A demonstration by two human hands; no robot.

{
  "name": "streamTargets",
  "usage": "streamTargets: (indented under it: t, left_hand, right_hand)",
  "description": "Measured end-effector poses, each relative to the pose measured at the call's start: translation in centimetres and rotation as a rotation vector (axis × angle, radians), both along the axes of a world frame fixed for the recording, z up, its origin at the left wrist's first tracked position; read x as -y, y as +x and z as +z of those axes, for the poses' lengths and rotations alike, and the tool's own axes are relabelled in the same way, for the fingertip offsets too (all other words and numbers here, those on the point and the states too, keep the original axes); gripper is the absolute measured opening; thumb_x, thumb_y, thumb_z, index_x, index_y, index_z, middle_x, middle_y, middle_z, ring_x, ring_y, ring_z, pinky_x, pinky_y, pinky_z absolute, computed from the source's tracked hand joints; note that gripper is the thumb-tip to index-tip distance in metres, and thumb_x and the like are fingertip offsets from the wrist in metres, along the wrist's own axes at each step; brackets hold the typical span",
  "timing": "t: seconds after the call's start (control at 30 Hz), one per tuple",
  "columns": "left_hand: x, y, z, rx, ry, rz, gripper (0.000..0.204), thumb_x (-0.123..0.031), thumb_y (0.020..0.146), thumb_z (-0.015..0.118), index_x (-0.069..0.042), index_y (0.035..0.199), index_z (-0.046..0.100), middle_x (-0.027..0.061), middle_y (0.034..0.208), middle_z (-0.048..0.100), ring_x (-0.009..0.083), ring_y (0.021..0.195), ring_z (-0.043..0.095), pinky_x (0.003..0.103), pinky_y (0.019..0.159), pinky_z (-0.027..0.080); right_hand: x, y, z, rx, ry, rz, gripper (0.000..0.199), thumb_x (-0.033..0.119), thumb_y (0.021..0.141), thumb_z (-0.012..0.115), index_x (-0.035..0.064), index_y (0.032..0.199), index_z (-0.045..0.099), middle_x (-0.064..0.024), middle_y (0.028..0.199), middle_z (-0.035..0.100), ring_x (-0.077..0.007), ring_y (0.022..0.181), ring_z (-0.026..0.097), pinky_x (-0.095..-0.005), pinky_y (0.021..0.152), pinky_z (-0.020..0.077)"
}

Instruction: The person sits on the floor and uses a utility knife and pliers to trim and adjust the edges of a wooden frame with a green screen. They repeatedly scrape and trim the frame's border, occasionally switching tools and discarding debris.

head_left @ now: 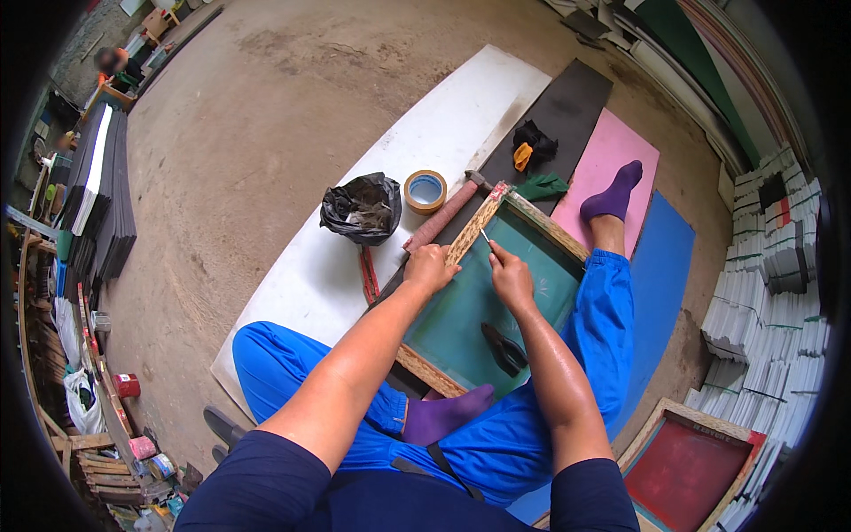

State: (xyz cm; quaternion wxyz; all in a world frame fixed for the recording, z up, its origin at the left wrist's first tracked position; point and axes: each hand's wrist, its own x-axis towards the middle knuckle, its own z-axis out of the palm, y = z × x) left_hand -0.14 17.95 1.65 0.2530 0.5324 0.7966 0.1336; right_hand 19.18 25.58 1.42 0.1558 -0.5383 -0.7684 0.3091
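Has the wooden frame (474, 226) right there between the legs, right shin hard by its right side, left foot at its near edge, green mesh (554, 275) stretched across. Clamps the left fingers over the left bar, left hand (432, 269) bracing; pinches the right fingers together around a thin pale tool (485, 236), right hand (511, 279) over the mesh. Aims the tip at that bar's inner edge; cannot tell if touching. Looks like working that seam, and likely calls next for a firm left hold and light, controlled strokes, sparing the mesh. Outward now: past the white board (301, 257), the blue sheet (663, 257), the pink sheet (634, 151), on to a red screen (683, 465) at lower right. Then down to a black bag (362, 208) with scraps inside, a hammer (443, 215) just beside the left bar, perhaps crowding it, and a tape roll (425, 192). Watch the black tool (503, 348) lying on the mesh, kind unclear, probably apt to slide if tilted.
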Motion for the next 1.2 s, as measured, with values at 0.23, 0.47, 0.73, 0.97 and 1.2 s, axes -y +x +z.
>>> streamTargets:
  t: [0.23,0.47,0.73,0.97,1.2]
  left_hand:
    - [0.7,0.2,0.8,-0.008,0.014,-0.002,0.05,-0.039,0.084,0.081,-0.009,0.122,0.069,0.0193,0.109,0.072,0.037,0.106,0.07,0.048,0.093,0.056]
    - [7.5,-0.6,1.2,0.033,0.182,-0.054,0.058,-0.033,0.082,0.082,-0.003,0.128,0.063,0.0209,0.109,0.07,0.0388,0.106,0.067,0.047,0.093,0.054]
    - [18.3,-1.6,0.1,0.044,0.141,-0.058,0.058,-0.038,0.084,0.08,-0.003,0.126,0.064,0.0202,0.112,0.069,0.0361,0.109,0.067,0.046,0.094,0.054]
    - [18.6,-2.3,1.1,0.057,0.043,-0.006,0.04,-0.036,0.088,0.077,-0.005,0.111,0.071,0.0175,0.114,0.07,0.0349,0.11,0.068,0.045,0.095,0.056]
    - [18.1,-1.9,0.2,0.041,0.088,-0.051,0.037,-0.036,0.087,0.075,-0.004,0.106,0.074,0.0187,0.113,0.072,0.035,0.108,0.07,0.045,0.094,0.057]
  right_hand:
    - [-0.5,-1.1,4.9,-0.422,-0.838,-0.275,0.04,0.032,0.105,0.058,0.0183,0.143,0.063,0.0032,0.063,0.046,-0.0065,0.047,0.04,-0.0277,0.039,0.0307]
    - [2.7,-1.0,0.4,-0.246,-0.346,-0.123,0.039,0.026,0.101,0.06,0.0101,0.136,0.066,-0.0223,0.123,0.069,-0.0345,0.115,0.067,-0.0404,0.099,0.0496]
    - [9.2,-2.9,-0.5,-0.201,-0.231,-0.118,0.04,0.028,0.103,0.059,0.0161,0.141,0.064,-0.0048,0.075,0.057,-0.0167,0.062,0.05,-0.0342,0.057,0.0423]
    - [15.2,-5.4,4.2,-0.233,-0.274,-0.218,0.04,0.028,0.104,0.058,0.0177,0.143,0.063,0.0008,0.061,0.054,-0.0105,0.047,0.046,-0.0313,0.044,0.0398]
    - [16.4,-2.9,4.1,-0.116,-0.055,-0.211,0.04,0.029,0.103,0.059,0.0167,0.142,0.064,-0.0007,0.064,0.058,-0.0109,0.049,0.049,-0.0326,0.046,0.0409]
